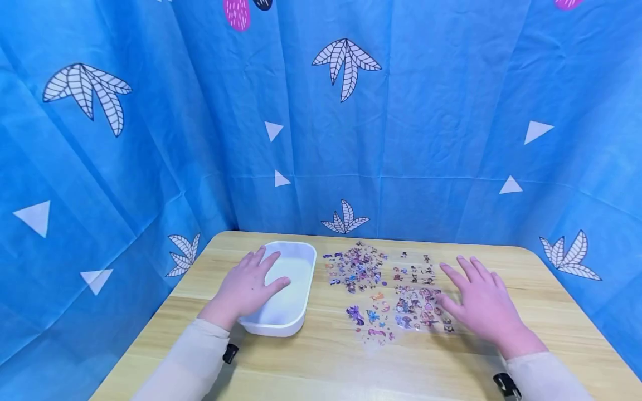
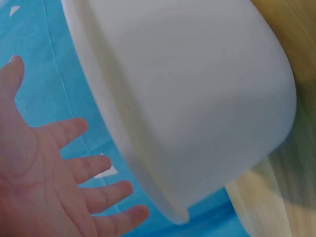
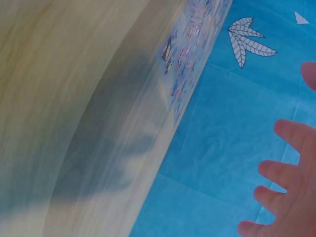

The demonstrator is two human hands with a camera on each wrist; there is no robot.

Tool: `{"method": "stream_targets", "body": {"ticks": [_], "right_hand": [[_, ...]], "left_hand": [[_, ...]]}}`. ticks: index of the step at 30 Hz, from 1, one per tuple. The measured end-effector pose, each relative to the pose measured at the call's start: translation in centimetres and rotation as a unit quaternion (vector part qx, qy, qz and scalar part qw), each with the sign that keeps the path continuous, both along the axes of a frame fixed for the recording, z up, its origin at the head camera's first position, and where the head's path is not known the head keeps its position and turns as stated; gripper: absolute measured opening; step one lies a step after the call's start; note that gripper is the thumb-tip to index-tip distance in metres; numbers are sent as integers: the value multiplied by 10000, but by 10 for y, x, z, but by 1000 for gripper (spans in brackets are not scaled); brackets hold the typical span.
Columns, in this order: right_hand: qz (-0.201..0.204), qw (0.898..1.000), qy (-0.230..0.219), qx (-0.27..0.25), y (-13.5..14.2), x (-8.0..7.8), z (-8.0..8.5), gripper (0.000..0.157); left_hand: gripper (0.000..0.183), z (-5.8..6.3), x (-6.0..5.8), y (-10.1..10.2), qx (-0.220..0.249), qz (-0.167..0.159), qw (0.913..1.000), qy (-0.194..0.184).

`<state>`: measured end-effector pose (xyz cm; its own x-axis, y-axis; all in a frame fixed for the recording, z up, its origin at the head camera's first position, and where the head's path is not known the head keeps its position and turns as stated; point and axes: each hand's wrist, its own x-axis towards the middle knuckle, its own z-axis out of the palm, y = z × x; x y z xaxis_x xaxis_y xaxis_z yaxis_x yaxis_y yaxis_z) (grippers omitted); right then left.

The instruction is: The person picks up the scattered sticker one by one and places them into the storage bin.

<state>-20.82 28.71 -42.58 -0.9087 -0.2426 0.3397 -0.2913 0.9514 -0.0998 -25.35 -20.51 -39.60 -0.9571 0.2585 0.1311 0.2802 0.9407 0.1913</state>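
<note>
My left hand (image 1: 251,287) hovers over the left side of a white rectangular tub (image 1: 311,273), its fingers spread. In the left wrist view the palm of that hand (image 2: 54,182) stands apart from the tub's outer wall (image 2: 212,108), holding nothing. My right hand (image 1: 484,301) is held above the table, fingers spread, just right of some clear sticker sheets (image 1: 416,306) printed with small colourful figures. Seen from the right wrist, the fingers (image 3: 279,173) touch nothing, and part of a sticker sheet (image 3: 185,54) lies on the wood beyond the hand's shadow.
More clear sheets with small figures (image 1: 356,267) lie at the middle of the wooden table (image 1: 321,373), close to the tub's right side. A blue patterned curtain (image 1: 431,111) hangs behind the table and along its sides.
</note>
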Motion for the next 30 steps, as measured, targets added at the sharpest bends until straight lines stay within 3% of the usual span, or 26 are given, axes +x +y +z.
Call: {"method": "stream_targets", "body": {"ticks": [9,15,17,20,24,30], "right_hand": [[23,9999,-14,-135,7,-7,-2,71],[103,9979,-231,-596,15,-18,-5,73],[51,9962,-375,-785,19,-22,-6,75],[-50,9926,-686,-999,25,-27,-6,78],[-87,9887,-936,-1171,29,-34,-5,78],[-88,9858,-1046,-1307,33,-42,-2,77]], "left_hand": [[93,-4,-10,-24,764,165,9949,-636],[88,-6,-19,-39,1609,90,9802,-1152],[86,-8,-23,-44,2017,29,9701,-1351],[85,-11,-27,-51,2785,108,9431,-1811],[86,-14,-33,-61,3416,436,9105,-2290],[89,-23,-47,-73,3901,856,8838,-2438]]}}
